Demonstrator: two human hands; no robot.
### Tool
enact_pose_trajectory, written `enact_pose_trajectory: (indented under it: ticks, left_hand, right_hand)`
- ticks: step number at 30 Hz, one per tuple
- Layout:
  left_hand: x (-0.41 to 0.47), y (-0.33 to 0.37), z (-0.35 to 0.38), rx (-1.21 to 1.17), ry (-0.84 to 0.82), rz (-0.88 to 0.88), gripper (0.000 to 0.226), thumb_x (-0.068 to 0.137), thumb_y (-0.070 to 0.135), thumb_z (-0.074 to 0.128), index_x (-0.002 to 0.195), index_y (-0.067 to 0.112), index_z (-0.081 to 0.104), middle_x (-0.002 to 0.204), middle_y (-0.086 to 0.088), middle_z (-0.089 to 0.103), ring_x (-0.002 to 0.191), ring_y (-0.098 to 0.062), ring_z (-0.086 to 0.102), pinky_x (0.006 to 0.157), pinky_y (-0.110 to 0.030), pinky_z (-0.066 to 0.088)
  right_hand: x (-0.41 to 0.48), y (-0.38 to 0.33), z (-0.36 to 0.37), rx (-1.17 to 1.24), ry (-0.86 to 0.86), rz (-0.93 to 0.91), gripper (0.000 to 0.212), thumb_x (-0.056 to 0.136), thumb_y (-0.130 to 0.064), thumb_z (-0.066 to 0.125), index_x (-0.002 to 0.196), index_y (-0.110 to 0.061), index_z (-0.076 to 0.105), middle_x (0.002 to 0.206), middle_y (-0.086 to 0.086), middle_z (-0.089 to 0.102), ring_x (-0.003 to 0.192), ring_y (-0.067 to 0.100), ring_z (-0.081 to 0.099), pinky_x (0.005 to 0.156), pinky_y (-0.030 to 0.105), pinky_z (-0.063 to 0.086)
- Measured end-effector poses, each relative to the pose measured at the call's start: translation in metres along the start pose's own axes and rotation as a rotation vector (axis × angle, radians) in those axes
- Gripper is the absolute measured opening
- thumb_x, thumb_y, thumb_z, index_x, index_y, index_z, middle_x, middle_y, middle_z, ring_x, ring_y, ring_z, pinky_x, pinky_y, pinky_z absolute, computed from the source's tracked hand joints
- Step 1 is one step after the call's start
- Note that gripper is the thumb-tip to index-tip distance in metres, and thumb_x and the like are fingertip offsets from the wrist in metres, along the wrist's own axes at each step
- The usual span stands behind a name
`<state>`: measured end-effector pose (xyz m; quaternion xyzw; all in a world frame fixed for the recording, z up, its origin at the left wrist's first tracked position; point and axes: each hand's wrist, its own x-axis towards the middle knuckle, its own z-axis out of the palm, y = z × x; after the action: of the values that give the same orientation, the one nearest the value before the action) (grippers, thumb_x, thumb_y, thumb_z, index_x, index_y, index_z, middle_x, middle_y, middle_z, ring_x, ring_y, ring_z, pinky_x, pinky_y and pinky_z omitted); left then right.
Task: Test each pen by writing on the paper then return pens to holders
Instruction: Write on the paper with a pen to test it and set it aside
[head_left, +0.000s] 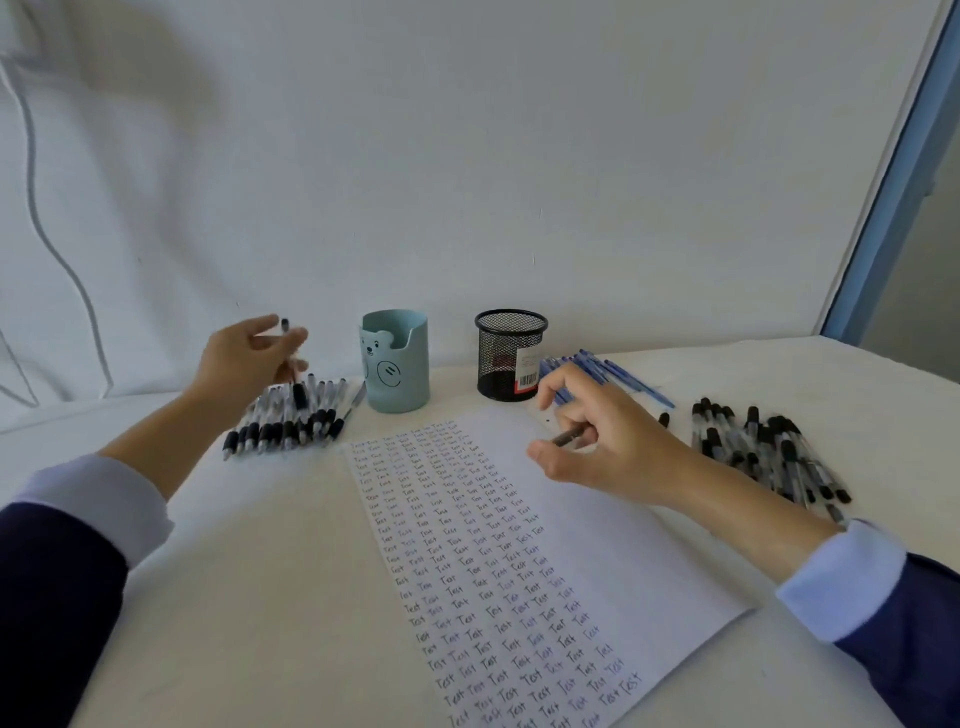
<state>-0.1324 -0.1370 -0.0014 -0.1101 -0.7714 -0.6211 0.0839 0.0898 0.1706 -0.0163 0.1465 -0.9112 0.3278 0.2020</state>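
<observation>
Your left hand (244, 358) pinches a black pen (294, 371) over the pile (291, 421); your right hand (602, 441) pinches another pen (569, 435) above the paper (597, 561).

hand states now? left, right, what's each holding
Left hand: closed on a black-capped pen, raised above the left pen pile.
Right hand: closed on a pen over the paper.

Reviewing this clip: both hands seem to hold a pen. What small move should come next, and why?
Probably the left hand lowers its pen onto the row of pens just beneath it, left of the blue bear holder. It hovers right above that row, while the right hand already grips another pen over the paper, apparently ready to write.
</observation>
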Motion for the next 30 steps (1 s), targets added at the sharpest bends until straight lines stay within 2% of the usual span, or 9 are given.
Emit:
enact_pose_trajectory:
  ticks: [4, 7, 9, 13, 17, 20, 22, 25, 30]
  left_hand:
    - [0.001, -0.016, -0.002, 0.347, 0.032, 0.038, 0.068, 0.078, 0.038, 0.078, 0.135, 0.01, 0.054, 0.116, -0.006, 0.069, 0.084, -0.022, 0.071, 0.095, -0.037, 0.051]
    - [0.0, -0.022, 0.003, 0.512, 0.029, 0.102, 0.064, 0.081, 0.038, 0.075, 0.134, 0.009, 0.054, 0.132, -0.01, 0.06, 0.108, -0.027, 0.064, 0.1, -0.038, 0.042]
    - [-0.001, -0.024, 0.005, 0.529, -0.006, 0.107, 0.06, 0.084, 0.04, 0.071, 0.134, 0.012, 0.055, 0.135, -0.011, 0.057, 0.114, -0.026, 0.06, 0.097, -0.038, 0.044]
    - [-0.009, -0.005, 0.016, 0.442, 0.073, 0.413, 0.027, 0.097, 0.027, 0.055, 0.119, 0.015, 0.065, 0.135, -0.005, 0.055, 0.102, -0.018, 0.061, 0.094, -0.035, 0.049]
    - [-0.047, 0.025, 0.051, 0.342, -0.001, 0.711, 0.016, 0.096, 0.014, 0.055, 0.101, 0.017, 0.07, 0.111, 0.003, 0.065, 0.093, 0.001, 0.059, 0.085, -0.016, 0.047]
    - [-0.075, 0.03, 0.081, 0.432, -0.297, 0.801, 0.018, 0.097, 0.02, 0.056, 0.104, 0.02, 0.072, 0.11, 0.008, 0.067, 0.098, -0.001, 0.061, 0.086, -0.006, 0.042]
    - [-0.087, 0.024, 0.094, 0.502, -0.468, 0.864, 0.028, 0.098, 0.033, 0.05, 0.108, 0.02, 0.073, 0.116, 0.01, 0.065, 0.105, 0.0, 0.058, 0.089, -0.001, 0.037]
    - [-0.095, 0.01, 0.102, 0.497, -0.603, 0.782, 0.039, 0.096, 0.047, 0.044, 0.111, 0.025, 0.073, 0.122, 0.014, 0.063, 0.112, 0.005, 0.054, 0.092, 0.002, 0.032]
    - [-0.09, -0.007, 0.108, 0.559, -0.621, 0.652, 0.039, 0.091, 0.05, 0.049, 0.117, 0.03, 0.07, 0.129, 0.014, 0.061, 0.113, 0.008, 0.052, 0.096, -0.002, 0.032]
  right_hand:
    - [-0.003, -0.001, 0.002, -0.114, -0.08, -0.073, 0.047, 0.072, -0.063, 0.07, 0.104, -0.036, 0.049, 0.072, -0.014, 0.046, 0.072, 0.005, 0.05, 0.093, 0.025, 0.034]
    - [0.001, -0.001, 0.002, 0.073, -0.023, -0.145, 0.048, 0.08, -0.025, 0.079, 0.123, -0.025, 0.057, 0.084, 0.0, 0.052, 0.072, 0.002, 0.047, 0.075, 0.011, 0.044]
    - [0.003, 0.0, 0.002, -0.018, 0.216, -0.244, 0.034, 0.094, 0.001, 0.059, 0.127, -0.008, 0.059, 0.084, 0.013, 0.054, 0.071, -0.002, 0.047, 0.072, 0.005, 0.04]
    - [0.0, -0.009, -0.005, 0.198, 0.355, -0.015, 0.053, 0.102, -0.048, 0.023, 0.137, -0.02, 0.051, 0.08, 0.02, 0.064, 0.074, 0.019, 0.065, 0.073, 0.023, 0.052]
    - [-0.002, -0.01, 0.001, 0.453, 0.173, 0.31, 0.048, 0.101, -0.045, 0.032, 0.126, -0.017, 0.062, 0.074, 0.011, 0.071, 0.068, 0.018, 0.069, 0.064, 0.028, 0.057]
    - [-0.007, -0.013, 0.008, 0.509, 0.111, 0.376, 0.027, 0.102, -0.014, 0.048, 0.121, -0.012, 0.066, 0.102, 0.009, 0.073, 0.092, 0.016, 0.07, 0.077, 0.027, 0.059]
    - [-0.015, -0.018, 0.01, 0.512, 0.048, 0.396, 0.017, 0.095, -0.011, 0.059, 0.101, -0.012, 0.075, 0.09, 0.007, 0.074, 0.076, 0.013, 0.067, 0.065, 0.024, 0.057]
    - [-0.027, -0.025, 0.016, 0.435, 0.024, 0.381, 0.018, 0.086, -0.026, 0.073, 0.07, -0.017, 0.069, 0.063, -0.001, 0.067, 0.056, 0.007, 0.055, 0.052, 0.017, 0.044]
    - [-0.028, -0.027, 0.024, 0.378, 0.002, 0.421, 0.038, 0.089, -0.025, 0.071, 0.06, -0.007, 0.054, 0.055, 0.001, 0.06, 0.047, 0.009, 0.051, 0.047, 0.019, 0.042]
